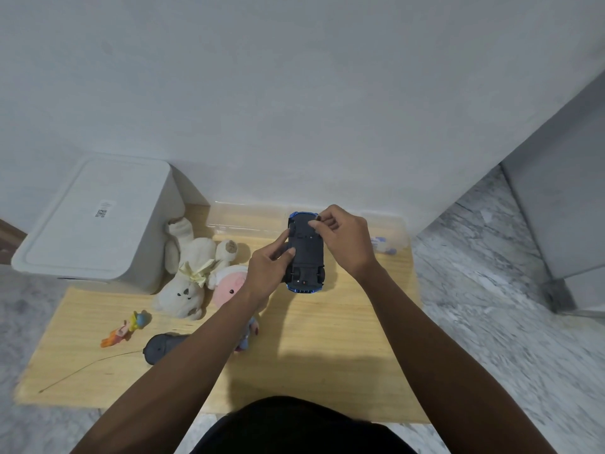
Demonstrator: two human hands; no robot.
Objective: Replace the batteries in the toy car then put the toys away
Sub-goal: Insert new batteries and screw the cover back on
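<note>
Both hands hold a blue toy car (pixel 306 253) upside down above the wooden tabletop (pixel 343 329), its dark underside and wheels facing the camera. The left hand (pixel 266 273) has its grip clamped on the car's left flank, thumb pressed on the chassis. The right hand (pixel 343 237) curls over the far end of the car, its fingertips (pixel 317 221) pinching at the underside there; what they pinch is too small to tell.

On the tabletop to the left lie a cream plush rabbit (pixel 188 270) and a pink plush doll (pixel 229 283), touching each other. Nearer the person are a small orange-and-yellow figurine (pixel 127 327) and a dark remote control (pixel 162 347) with a thin wire antenna (pixel 88 368), partly hidden by the left forearm. A white lidded storage bin (pixel 98 224) stands at the far left. A clear plastic box (pixel 248 221) sits behind the car against the wall.
</note>
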